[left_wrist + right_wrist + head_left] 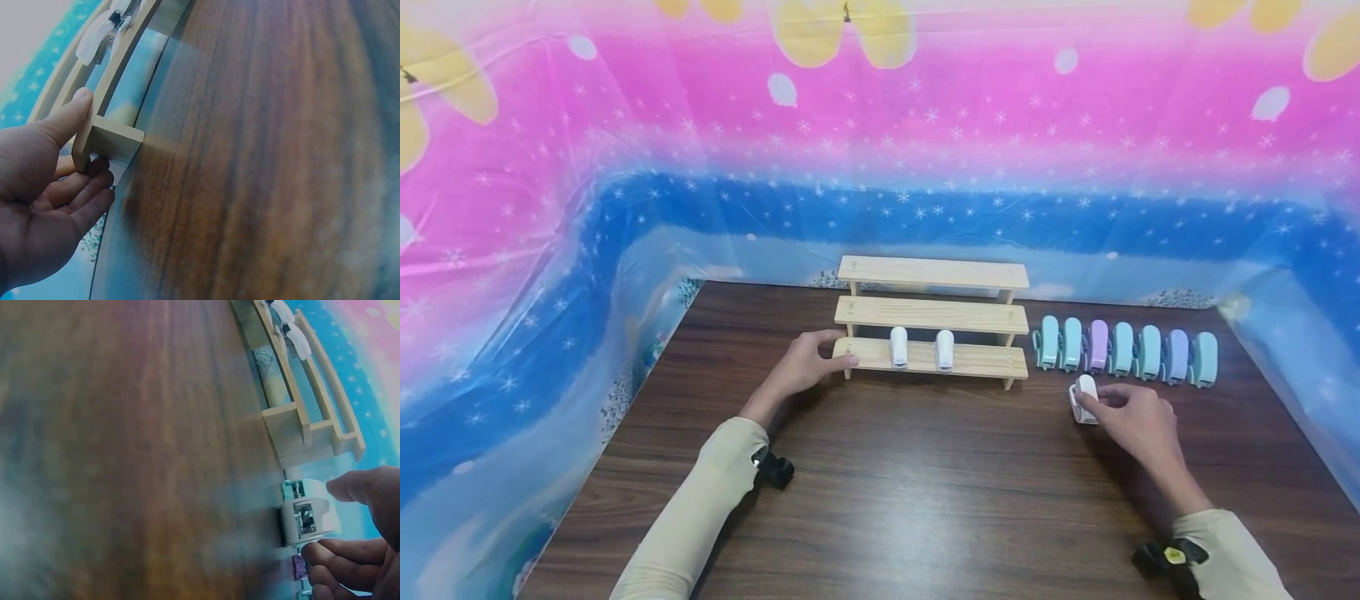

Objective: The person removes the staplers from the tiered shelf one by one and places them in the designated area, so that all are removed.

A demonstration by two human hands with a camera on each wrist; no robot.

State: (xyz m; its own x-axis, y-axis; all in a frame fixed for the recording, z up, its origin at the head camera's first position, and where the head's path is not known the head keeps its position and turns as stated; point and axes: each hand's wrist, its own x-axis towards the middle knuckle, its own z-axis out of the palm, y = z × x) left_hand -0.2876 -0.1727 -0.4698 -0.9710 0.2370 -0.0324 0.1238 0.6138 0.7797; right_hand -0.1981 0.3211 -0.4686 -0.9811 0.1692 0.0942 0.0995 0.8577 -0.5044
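Observation:
A three-tier wooden shelf stand (929,314) stands at the back of the table. My left hand (808,364) grips the left end of its lowest tier, thumb on top and fingers underneath in the left wrist view. Two white hole punches (898,347) stand upright on that tier, spaced apart. To the right of the stand, my right hand (1138,421) pinches another white hole punch (307,522) between thumb and fingers. Whether it touches the table cannot be told. Just behind it runs a row of teal, purple and lavender hole punches (1122,350).
The brown wood-grain table (880,483) stretches in front of the stand. A pink and blue patterned cloth (955,167) hangs behind it and along both sides. The two upper tiers rise behind the lowest one.

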